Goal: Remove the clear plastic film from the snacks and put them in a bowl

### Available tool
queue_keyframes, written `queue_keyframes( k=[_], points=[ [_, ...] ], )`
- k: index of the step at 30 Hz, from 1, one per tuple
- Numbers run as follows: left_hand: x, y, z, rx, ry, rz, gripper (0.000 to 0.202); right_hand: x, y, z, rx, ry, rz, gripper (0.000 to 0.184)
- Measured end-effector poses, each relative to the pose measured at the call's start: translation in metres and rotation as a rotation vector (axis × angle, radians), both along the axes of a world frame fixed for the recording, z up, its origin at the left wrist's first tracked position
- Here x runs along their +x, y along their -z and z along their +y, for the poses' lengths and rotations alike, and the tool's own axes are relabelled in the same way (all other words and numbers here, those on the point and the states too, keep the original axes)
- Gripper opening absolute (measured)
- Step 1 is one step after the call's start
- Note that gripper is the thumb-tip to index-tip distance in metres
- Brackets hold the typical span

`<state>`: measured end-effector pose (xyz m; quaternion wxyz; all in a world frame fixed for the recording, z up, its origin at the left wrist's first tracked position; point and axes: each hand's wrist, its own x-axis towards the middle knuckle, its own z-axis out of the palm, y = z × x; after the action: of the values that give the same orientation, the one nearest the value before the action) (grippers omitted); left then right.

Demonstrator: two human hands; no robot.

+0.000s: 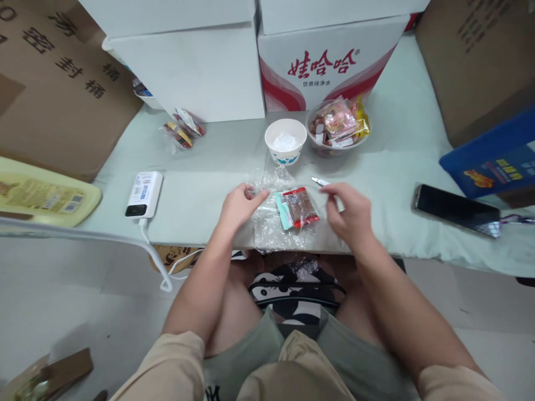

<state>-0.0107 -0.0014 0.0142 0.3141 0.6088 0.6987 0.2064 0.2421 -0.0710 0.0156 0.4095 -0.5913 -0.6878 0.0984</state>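
A clear plastic bag point(276, 225) lies flat at the near edge of the pale green table point(200, 184). Two snack packets, one red-brown point(300, 206) and one teal point(283, 210), lie on or in it. My left hand point(239, 205) pinches the bag's upper left edge, fingers closed on the film. My right hand point(349, 210) hovers just right of the packets, fingers curled around a small metal tool point(320, 181), perhaps tweezers or scissors, whose tip points left.
Behind stand a white paper cup point(286, 141) and a clear bowl of wrapped snacks point(337, 127). White cartons point(326, 61) line the back. A power bank point(144, 194) with cable lies left, a phone point(456, 210) right, a blue box point(497, 159) far right.
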Motion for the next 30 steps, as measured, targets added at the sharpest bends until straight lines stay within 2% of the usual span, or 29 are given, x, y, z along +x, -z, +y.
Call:
queue_keyframes(
  k=[2, 3, 6, 8, 11, 15, 18, 22, 28, 30],
  points=[
    [-0.003, -0.002, -0.005, -0.043, 0.118, 0.069, 0.031, -0.017, -0.005, -0.008, -0.123, -0.207, -0.100, 0.028],
    [-0.003, -0.003, -0.007, -0.083, 0.172, 0.040, 0.029, -0.025, -0.008, -0.011, -0.211, -0.239, -0.167, 0.028],
    [0.002, -0.004, -0.013, -0.173, 0.251, -0.260, 0.033, -0.036, -0.015, -0.016, -0.448, -0.112, -0.348, 0.030],
    [0.010, -0.005, -0.017, -0.238, 0.209, -0.544, 0.027, -0.037, -0.018, -0.017, -0.512, -0.009, -0.405, 0.036],
    [0.024, -0.008, -0.022, -0.403, 0.111, -0.933, 0.021, -0.035, -0.020, -0.019, -0.508, 0.024, -0.418, 0.049],
    [0.033, -0.011, -0.024, -0.481, 0.025, -1.202, 0.017, -0.031, -0.018, -0.020, -0.493, 0.016, -0.371, 0.057],
    [0.034, -0.011, -0.020, -0.526, 0.031, -1.276, 0.014, -0.021, -0.019, -0.017, -0.569, 0.048, -0.332, 0.055],
    [0.038, -0.008, -0.012, -0.563, 0.016, -1.307, 0.009, -0.008, -0.030, -0.008, -0.674, -0.002, -0.273, 0.053],
    [0.050, -0.009, -0.008, -0.626, 0.113, -1.211, 0.016, -0.016, -0.045, 0.015, -0.821, 0.079, -0.557, 0.050],
    [0.049, -0.010, -0.008, -0.599, 0.062, -1.179, 0.014, -0.015, -0.044, 0.022, -0.814, 0.083, -0.569, 0.041]
  ],
)
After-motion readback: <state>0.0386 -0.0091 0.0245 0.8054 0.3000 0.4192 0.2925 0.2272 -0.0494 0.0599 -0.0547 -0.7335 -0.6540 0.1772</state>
